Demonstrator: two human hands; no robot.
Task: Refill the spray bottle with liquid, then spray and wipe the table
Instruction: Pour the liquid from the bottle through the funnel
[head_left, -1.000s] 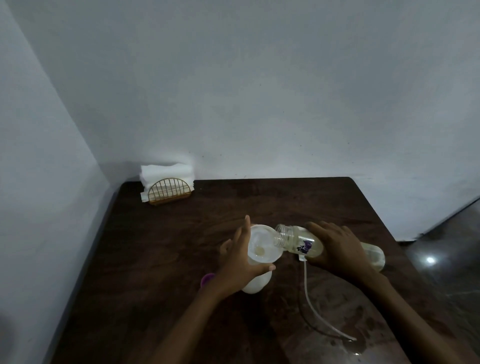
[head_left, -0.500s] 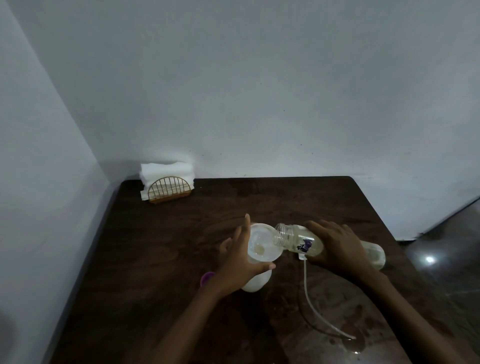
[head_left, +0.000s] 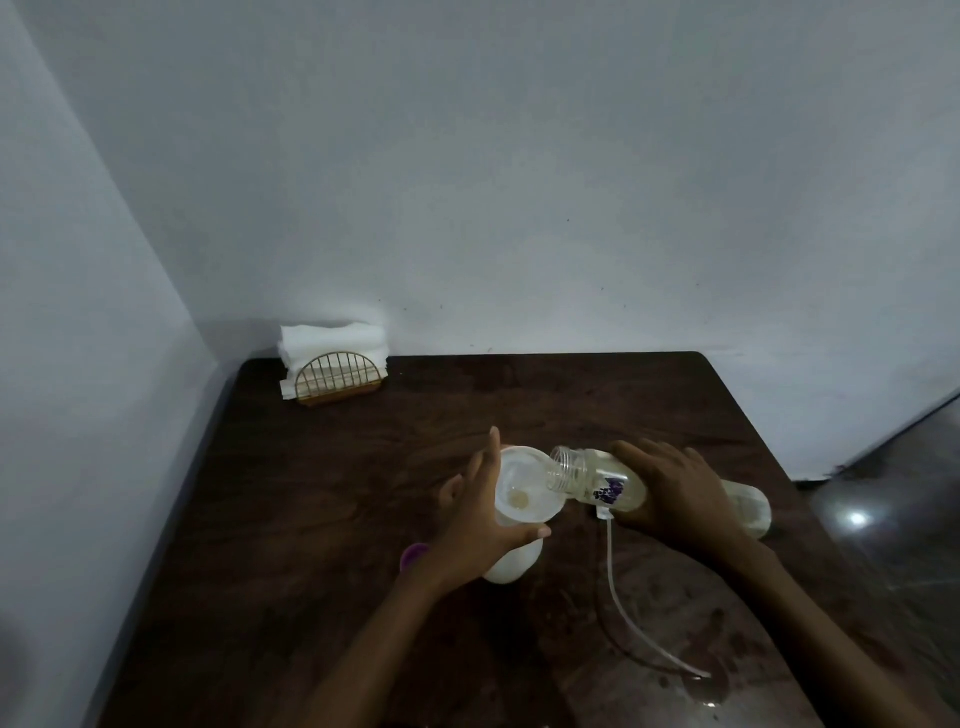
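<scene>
My left hand (head_left: 467, 530) grips the rim of a white funnel (head_left: 524, 493) that sits on a white bottle (head_left: 511, 564) standing at the table's middle. A spot of yellowish liquid shows at the funnel's bottom. My right hand (head_left: 675, 493) holds a clear bottle (head_left: 587, 475) with a purple label. It is tipped almost level, its open mouth over the funnel's right edge, with pale liquid in its far end. A white dip tube (head_left: 618, 592) lies on the table below my right hand; whatever it is attached to is hidden.
A purple cap (head_left: 414, 555) lies behind my left wrist. A gold wire holder with white napkins (head_left: 332, 366) stands at the back left corner of the dark wooden table (head_left: 311, 519). Wet patches (head_left: 711, 691) shine near the tube's end. Walls close the left and back sides.
</scene>
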